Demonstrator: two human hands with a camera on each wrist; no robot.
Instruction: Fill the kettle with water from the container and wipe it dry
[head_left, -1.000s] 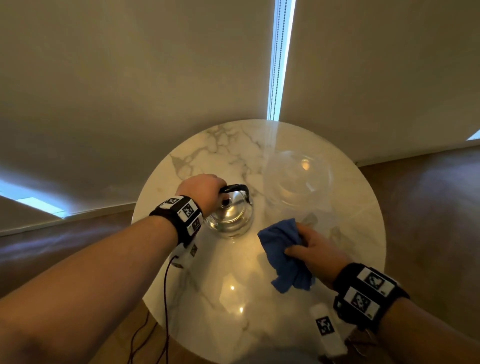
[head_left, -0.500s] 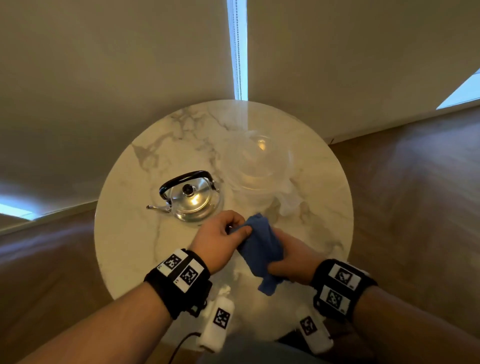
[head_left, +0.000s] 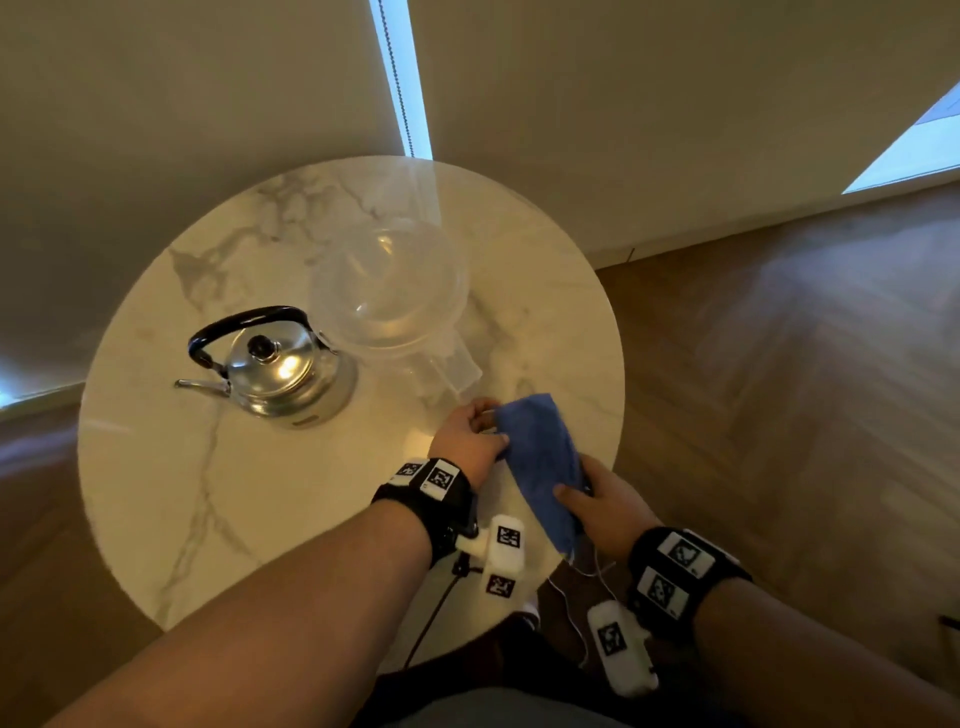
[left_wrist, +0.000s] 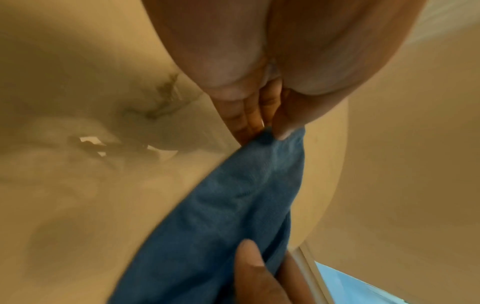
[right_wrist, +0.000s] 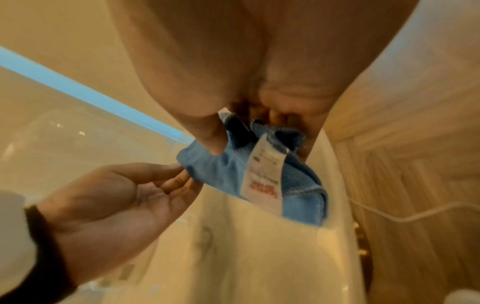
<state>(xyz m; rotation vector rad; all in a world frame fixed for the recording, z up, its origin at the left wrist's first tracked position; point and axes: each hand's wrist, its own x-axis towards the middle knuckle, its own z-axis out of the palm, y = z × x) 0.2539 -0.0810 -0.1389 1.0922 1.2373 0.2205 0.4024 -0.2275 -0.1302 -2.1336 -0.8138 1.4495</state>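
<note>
A shiny steel kettle (head_left: 283, 371) with a black handle and lid knob stands on the left of the round marble table (head_left: 249, 499), spout pointing left. Behind it to the right sits a clear plastic container (head_left: 389, 291). A blue cloth (head_left: 540, 457) is stretched above the table's right front. My left hand (head_left: 470, 434) pinches its far end (left_wrist: 272, 144) between thumb and fingers. My right hand (head_left: 602, 501) grips the near end, thumb on top; its white label (right_wrist: 262, 174) shows in the right wrist view. Neither hand touches the kettle.
The table stands against a beige wall with a bright window slit (head_left: 402, 78). Wooden floor (head_left: 779, 364) lies to the right and left. A black cable (head_left: 436, 613) and a thin white cord (head_left: 582, 587) hang from my wrists over the table's front edge.
My left hand let go of the kettle handle, came to the cloth and took hold of its far end. Both hands have since drawn the cloth out longer. The kettle stays put.
</note>
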